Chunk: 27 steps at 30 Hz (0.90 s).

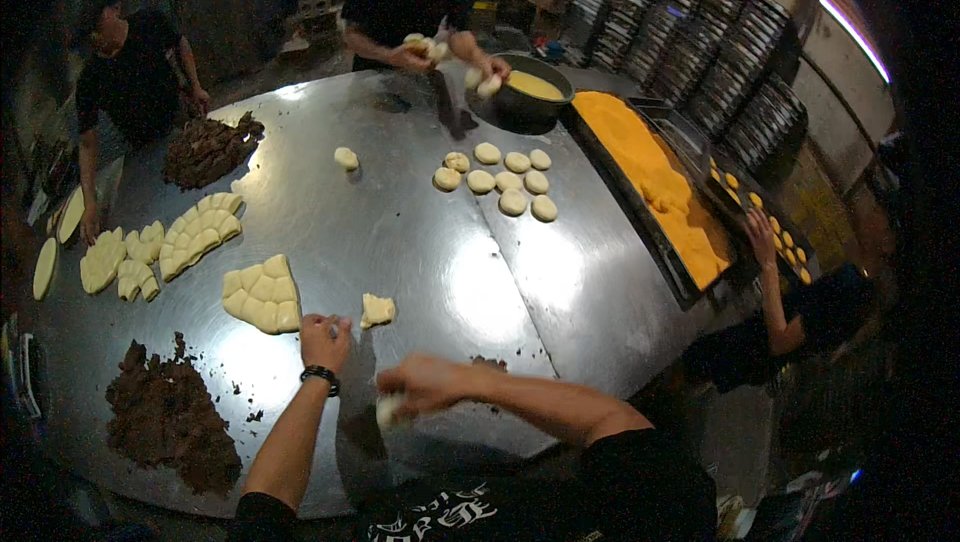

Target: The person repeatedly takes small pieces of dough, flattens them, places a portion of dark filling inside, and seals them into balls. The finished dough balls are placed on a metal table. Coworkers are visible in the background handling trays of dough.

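My left hand (326, 341), with a dark beaded bracelet at the wrist, is at the lower right corner of a scored pale dough slab (262, 294). Its fingers are curled, and a small grey thing shows at them; whether they grip anything is unclear. Motion blurs my right hand (427, 386), which is closed around a pale dough ball (388, 410) low over the steel table (405, 242). Between and beyond my hands lies a small torn dough piece (377, 311). A heap of dark brown crumbly filling (169, 422) sits left of my left forearm.
Several round dough pieces (508, 182) lie mid-table, with one dough lump (346, 159) apart. More scored dough (201, 234) and another brown heap (210, 152) are left. A metal pot (566, 95) and a tray of orange crumbs (637, 159) stand right. Three co-workers surround the table.
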Available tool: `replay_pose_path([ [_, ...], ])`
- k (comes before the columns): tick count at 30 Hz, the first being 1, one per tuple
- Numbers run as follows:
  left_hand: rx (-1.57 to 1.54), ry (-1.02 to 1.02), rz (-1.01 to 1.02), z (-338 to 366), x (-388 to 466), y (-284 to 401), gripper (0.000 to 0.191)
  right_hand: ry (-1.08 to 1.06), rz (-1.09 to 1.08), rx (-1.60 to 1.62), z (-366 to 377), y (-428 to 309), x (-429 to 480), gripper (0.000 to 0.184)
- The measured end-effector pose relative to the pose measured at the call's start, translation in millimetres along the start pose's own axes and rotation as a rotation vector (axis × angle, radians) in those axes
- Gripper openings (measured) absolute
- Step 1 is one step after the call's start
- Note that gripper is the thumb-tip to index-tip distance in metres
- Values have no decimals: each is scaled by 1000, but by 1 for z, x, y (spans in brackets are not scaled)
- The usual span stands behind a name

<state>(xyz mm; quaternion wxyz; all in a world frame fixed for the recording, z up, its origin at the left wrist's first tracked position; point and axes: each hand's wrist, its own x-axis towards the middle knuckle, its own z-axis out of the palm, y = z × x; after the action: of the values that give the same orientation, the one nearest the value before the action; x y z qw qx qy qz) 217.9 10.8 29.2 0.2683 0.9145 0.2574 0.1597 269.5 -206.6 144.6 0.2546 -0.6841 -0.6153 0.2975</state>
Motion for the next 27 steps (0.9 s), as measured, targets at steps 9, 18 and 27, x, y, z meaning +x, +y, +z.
replay_pose_path([
  [9, -551, 12, -194, 46, -1, 63, 24, 866, 761, -493, -150, 206, 2, 21],
  [18, -1357, 18, -329, -66, -50, 52, 33, 554, 123, 981, 47, 57, 47, 52],
  [27, -965, 614, -22, -124, -123, 17, 37, 368, 52, 968, 89, -89, 66, 28],
])
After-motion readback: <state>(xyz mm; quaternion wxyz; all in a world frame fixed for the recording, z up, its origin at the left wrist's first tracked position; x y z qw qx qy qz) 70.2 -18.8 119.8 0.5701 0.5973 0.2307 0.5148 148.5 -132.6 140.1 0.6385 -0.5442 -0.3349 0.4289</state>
